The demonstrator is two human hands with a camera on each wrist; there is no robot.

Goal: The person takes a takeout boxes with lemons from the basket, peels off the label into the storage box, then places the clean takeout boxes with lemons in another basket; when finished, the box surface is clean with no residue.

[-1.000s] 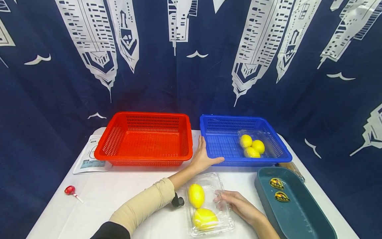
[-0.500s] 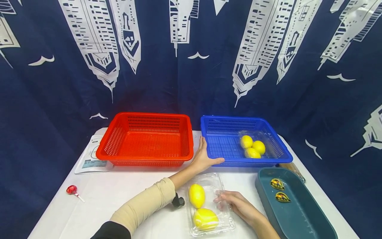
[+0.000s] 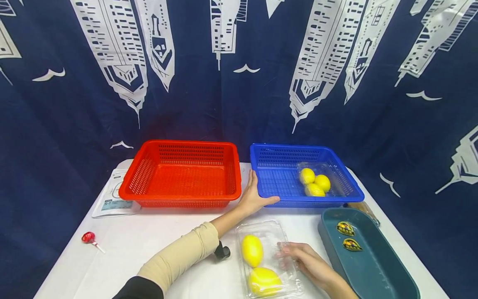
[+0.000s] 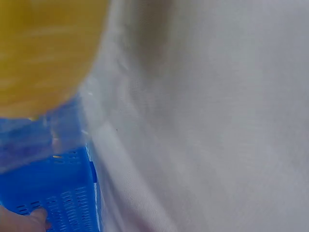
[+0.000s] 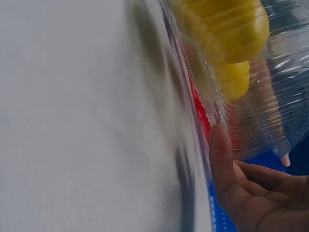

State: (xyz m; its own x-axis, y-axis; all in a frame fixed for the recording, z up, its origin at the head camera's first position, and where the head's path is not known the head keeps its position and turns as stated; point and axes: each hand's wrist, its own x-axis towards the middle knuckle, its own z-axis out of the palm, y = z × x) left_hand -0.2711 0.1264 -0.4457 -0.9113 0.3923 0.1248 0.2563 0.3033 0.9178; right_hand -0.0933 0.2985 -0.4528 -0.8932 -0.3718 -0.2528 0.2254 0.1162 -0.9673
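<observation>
Head view: left hand [image 3: 254,198] flat w/ straight fingers against blue basket [image 3: 276,182] corner, right hand [image 3: 304,261] curled on clear clamshell [image 3: 269,259] w/ 2 lemons [image 3: 252,250] at bench [image 3: 149,245] front; left wrist: blurred lemon [image 4: 43,53], basket [image 4: 53,193]; right wrist: thumb [image 5: 223,166] on clamshell [image 5: 270,111] edge.

A white-clothed table [image 3: 157,241] carries a red basket [image 3: 183,174] and blue basket [image 3: 284,178] side by side at the back, a clear clamshell box [image 3: 269,259] in front, a teal tray [image 3: 369,261] at right, a lollipop [image 3: 89,238] and a printed pouch [image 3: 112,201] at left.
</observation>
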